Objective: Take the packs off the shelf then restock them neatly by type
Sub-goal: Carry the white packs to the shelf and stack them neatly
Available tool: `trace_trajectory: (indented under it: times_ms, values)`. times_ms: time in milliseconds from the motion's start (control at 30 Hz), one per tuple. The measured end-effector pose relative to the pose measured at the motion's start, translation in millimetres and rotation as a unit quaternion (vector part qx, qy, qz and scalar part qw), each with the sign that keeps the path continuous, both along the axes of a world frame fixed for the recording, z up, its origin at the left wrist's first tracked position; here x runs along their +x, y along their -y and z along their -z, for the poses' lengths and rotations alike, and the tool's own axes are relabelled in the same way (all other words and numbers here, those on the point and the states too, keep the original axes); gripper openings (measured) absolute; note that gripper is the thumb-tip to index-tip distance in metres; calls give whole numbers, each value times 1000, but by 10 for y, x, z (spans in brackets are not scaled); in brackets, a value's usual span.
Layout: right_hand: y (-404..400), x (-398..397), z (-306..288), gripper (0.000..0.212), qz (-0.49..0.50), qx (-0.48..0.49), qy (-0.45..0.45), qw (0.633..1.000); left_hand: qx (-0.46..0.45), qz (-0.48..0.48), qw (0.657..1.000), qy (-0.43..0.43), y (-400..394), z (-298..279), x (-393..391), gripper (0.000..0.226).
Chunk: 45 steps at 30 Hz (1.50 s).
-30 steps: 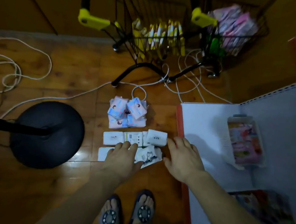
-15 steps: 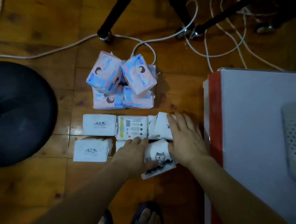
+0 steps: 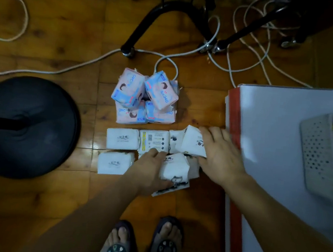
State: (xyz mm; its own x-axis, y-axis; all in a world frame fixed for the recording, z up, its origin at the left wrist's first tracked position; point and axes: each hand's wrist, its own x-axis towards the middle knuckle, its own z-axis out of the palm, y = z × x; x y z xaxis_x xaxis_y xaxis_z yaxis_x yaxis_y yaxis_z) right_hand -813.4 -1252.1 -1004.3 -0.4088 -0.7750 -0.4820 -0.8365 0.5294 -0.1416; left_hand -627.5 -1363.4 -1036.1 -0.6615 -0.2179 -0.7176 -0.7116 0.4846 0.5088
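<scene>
Far left on the wooden floor (image 3: 30,204) sits a round black stand base (image 3: 25,129), its pole running off the left edge, and a white cable (image 3: 81,63) snakes across the boards above it. Moving toward the middle, the white packs (image 3: 121,141) lie in two rows on the floor: one with a printed logo at the left of the upper row, one showing its barcode side just beside it, and another logo pack below in the lower row. Beyond them, a heap of pink-and-blue packs (image 3: 143,99) is stacked untidily, two lying tilted on top of two flat ones. Now the left hand (image 3: 150,171), palm down, fingers relaxed, rests on the lower row, its thumb side against a crumpled white pack with a dark drawing (image 3: 174,171) that lies askew. Below, two feet in sandals (image 3: 142,246) stand on the boards. The right hand (image 3: 221,158) has its fingers spread over the right end of the upper row, pressing on a tilted white pack (image 3: 192,143); whether the thumb curls beneath it I cannot tell. Touching that wrist's far side is the red edge of a white shelf board (image 3: 273,137), and at far right a perforated pale basket (image 3: 318,154) holds colourful packs, blurred.
</scene>
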Motion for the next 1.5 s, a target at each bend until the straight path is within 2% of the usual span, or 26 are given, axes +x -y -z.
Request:
trace_trajectory:
  times_ms: [267, 600, 1033, 1267, 1500]
  values:
    - [122, 31, -1880, 76, 8, -41, -3, 999, -110, 10, 993, -51, 372, -1853, 118, 82]
    - [311, -167, -4462, 80, -19, -97, 0, 995, -220, 27, 965, -143, 1050, -4573, -179, 81]
    - [306, -465, -7405, 92, -76, -131, -67, 986, -304, 133, 923, -196, 1053, -7590, -644, 87]
    - [91, -395, -8628, 85, -68, -166, -152, 972, -376, 167, 875, -255, 1019, -8863, -769, 87]
    - [-368, -110, -9428, 89, 9, -196, -206, 959, -365, 240, 835, -334, 809, -9708, -888, 80]
